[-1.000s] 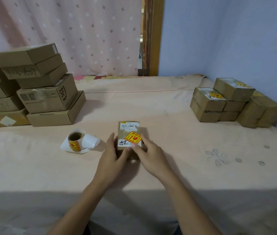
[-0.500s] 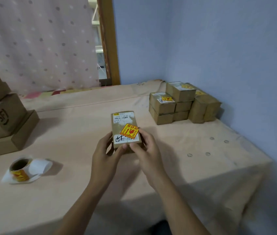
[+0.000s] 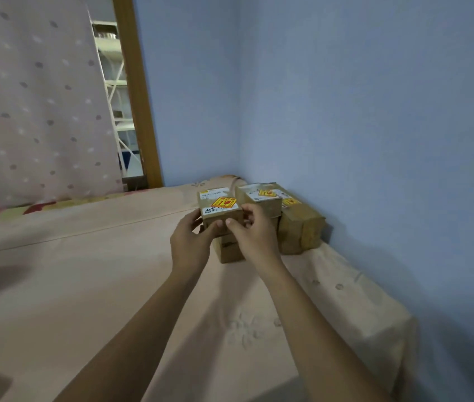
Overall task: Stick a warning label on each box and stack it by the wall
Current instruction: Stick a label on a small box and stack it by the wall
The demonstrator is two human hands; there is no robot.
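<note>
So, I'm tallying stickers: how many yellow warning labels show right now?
3. A label on the held box, one on the stack's top box behind it, one on the box by the wall. Others may be hidden.

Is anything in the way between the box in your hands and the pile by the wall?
Nothing visible is. The left hand and right hand grip the labelled box right above the front box of the pile, beside the wall; no other thing shows between them.

Matt brown cardboard box (image 3: 220, 217), glossy yellow paper label (image 3: 224, 202), soft peach cloth cover (image 3: 84, 285).
</note>
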